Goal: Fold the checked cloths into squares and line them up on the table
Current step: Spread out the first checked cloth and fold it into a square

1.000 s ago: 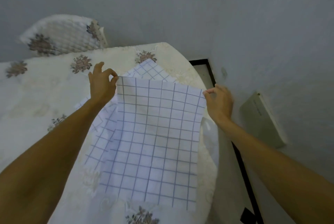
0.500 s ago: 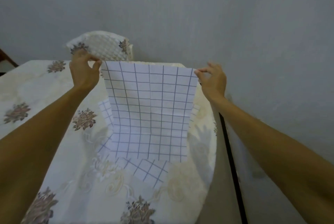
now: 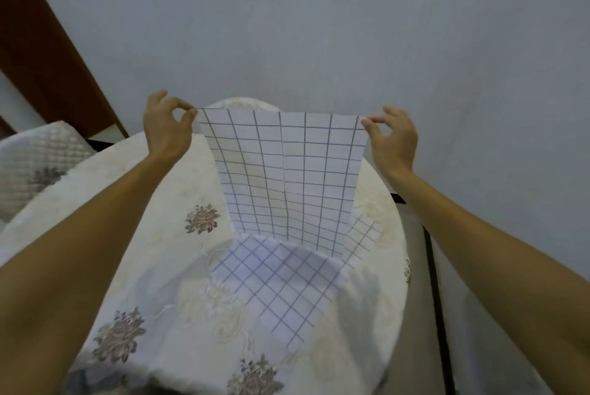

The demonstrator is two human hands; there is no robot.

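Observation:
A white checked cloth hangs stretched in the air above the table. My left hand pinches its top left corner between thumb and forefinger. My right hand pinches its top right corner the same way. A crease runs down the cloth's middle. Its lower edge hangs just over a second checked cloth, which lies flat and turned diagonally on the round table. Part of another checked piece shows to the right, behind the held cloth.
The table wears a cream cloth with floral motifs. A quilted chair back stands at the left. A grey wall is close behind the table, and a dark wooden frame leans at the upper left. A floor gap runs along the table's right edge.
Both hands have lifted the cloth higher and held it out farther, so it now hangs clear above the cloth on the table. My view has tilted up toward the wall.

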